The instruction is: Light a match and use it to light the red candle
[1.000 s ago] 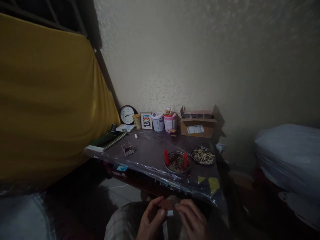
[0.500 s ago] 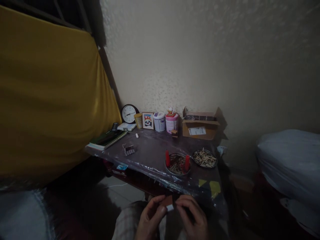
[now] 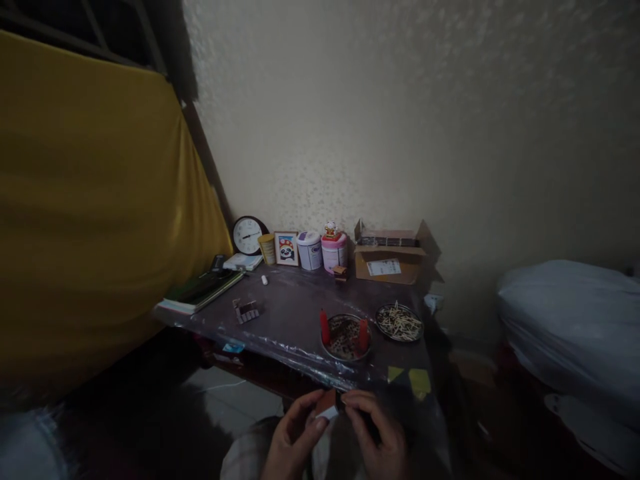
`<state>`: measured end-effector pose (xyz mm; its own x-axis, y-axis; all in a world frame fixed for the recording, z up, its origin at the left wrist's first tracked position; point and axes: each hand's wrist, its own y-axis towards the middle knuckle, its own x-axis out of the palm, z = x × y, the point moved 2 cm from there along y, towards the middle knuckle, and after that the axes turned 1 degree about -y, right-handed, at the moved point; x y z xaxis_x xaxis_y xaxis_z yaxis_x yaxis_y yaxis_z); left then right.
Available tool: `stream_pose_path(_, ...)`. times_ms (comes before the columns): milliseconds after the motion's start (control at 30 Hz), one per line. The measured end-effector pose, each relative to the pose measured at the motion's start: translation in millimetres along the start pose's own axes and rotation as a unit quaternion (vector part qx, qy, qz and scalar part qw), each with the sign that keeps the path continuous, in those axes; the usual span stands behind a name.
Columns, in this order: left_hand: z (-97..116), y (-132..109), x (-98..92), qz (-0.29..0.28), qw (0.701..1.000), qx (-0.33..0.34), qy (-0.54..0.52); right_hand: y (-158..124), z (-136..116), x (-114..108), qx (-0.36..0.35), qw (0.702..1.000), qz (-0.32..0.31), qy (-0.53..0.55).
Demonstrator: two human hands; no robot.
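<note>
Both hands are working low in the frame, just in front of the near edge of the desk (image 3: pixel 295 320), over the person's lap.

- The left hand (image 3: pixel 293 440) is pinching a small brown box (image 3: pixel 327 403) between thumb and fingertips. A pale strip is showing along the box's lower edge (possibly an inner tray, too dim to say).
- The right hand (image 3: pixel 377 437) is curling in from the other side, with its fingertips meeting the box's right end. I cannot tell whether it is gripping the box or only touching it.
- The box is sitting between the two hands, with its long axis running roughly left to right. The left hand is carrying it, and the right is coming at its end.
- On the desk, beyond the hands, a dish with two red candles (image 3: pixel 345 338) is standing nearest. A dish of loose matchsticks (image 3: pixel 399 322) is lying just to its right. A cardboard carton (image 3: pixel 387 260) and a clock (image 3: pixel 247 235) are resting against the wall.
</note>
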<state>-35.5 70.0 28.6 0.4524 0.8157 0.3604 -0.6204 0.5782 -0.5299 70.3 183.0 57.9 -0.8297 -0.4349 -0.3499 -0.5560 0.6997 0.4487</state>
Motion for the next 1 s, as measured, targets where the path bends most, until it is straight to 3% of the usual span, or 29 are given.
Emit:
stream_pose_path(233, 9.7, 1.9, 9.8, -0.037, 0.999, -0.006, -0.015, 4.6, 7.1, 0.3, 0.0, 1.0, -0.009, 0.009)
stream_pose_path(533, 10.9, 10.1, 12.1, -0.024, 1.0, 0.005, 0.017, 13.4, 10.5, -4.6, -0.009, 0.999, -0.045, -0.003)
stream_pose_path(800, 11.9, 12.8, 14.2, -0.03, 0.999, 0.016, 0.01, 9.6, 16.4, 0.1, 0.014, 1.0, -0.024, -0.004)
stream_pose_path(1000, 7.0, 13.8, 11.5, -0.019, 1.0, 0.008, 0.011, 12.8, 16.3, -0.5, -0.033, 0.999, -0.022, -0.019)
